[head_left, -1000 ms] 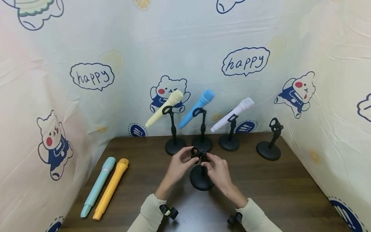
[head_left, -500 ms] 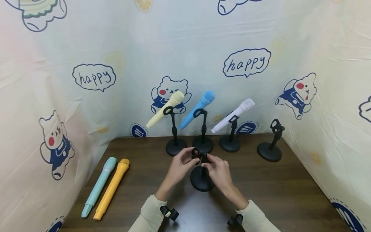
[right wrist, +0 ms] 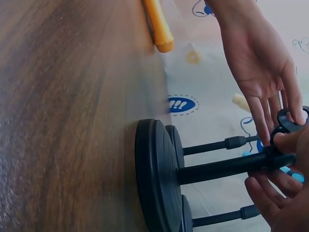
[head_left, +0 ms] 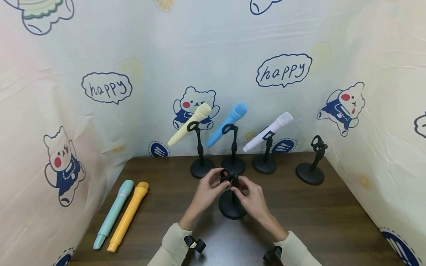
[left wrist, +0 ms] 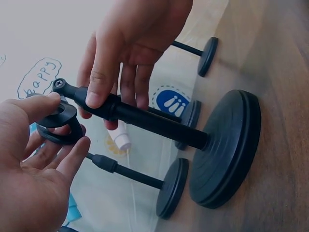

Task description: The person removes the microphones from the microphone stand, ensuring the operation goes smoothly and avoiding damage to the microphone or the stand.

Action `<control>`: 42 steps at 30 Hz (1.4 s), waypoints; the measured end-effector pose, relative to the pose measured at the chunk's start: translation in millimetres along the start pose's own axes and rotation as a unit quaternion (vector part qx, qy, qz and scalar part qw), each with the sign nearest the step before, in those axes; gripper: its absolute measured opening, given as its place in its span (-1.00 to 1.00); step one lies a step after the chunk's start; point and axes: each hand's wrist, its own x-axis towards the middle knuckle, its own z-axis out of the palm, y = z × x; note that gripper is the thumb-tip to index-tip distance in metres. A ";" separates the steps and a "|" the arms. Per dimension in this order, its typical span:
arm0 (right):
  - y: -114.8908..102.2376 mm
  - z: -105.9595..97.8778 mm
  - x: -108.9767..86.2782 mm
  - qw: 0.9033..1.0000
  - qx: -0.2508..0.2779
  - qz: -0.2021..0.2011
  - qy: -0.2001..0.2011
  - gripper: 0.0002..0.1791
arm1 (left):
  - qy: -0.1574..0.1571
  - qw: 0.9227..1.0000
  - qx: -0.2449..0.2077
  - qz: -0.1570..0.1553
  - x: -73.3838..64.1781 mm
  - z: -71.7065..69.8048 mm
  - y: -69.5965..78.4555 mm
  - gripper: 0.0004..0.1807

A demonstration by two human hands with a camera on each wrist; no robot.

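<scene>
A black microphone stand (head_left: pixel 232 205) with a round base stands on the table between both hands. My left hand (head_left: pixel 207 190) pinches the ring-shaped clip (left wrist: pixel 60 121) at its top between thumb and fingers. My right hand (head_left: pixel 252 195) grips the upper part of the pole (left wrist: pixel 159 126), thumb on the near side and fingers behind, as the left wrist view shows. In the right wrist view the base (right wrist: pixel 157 179) rests flat on the wood, and the right fingers partly cover the pole's top. No microphone is in this stand's clip.
Behind stand three more stands bearing a cream microphone (head_left: pixel 189 124), a blue microphone (head_left: pixel 227 125) and a lilac microphone (head_left: pixel 267 132). A bare stand (head_left: pixel 310 173) is at the back right. A teal microphone (head_left: pixel 114 214) and an orange microphone (head_left: pixel 128 217) lie at the left of the table (head_left: pixel 326 225).
My right hand has shifted slightly on the pole, its fingers and wrist a little to the right. The left hand keeps its pinch on the clip, and the stand stays in place.
</scene>
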 end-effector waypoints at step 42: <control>48.9 -61.3 0.5 0.994 -0.033 0.102 0.032 -0.80 | -0.019 1.000 0.004 -0.004 42.2 28.0 3.6 -0.72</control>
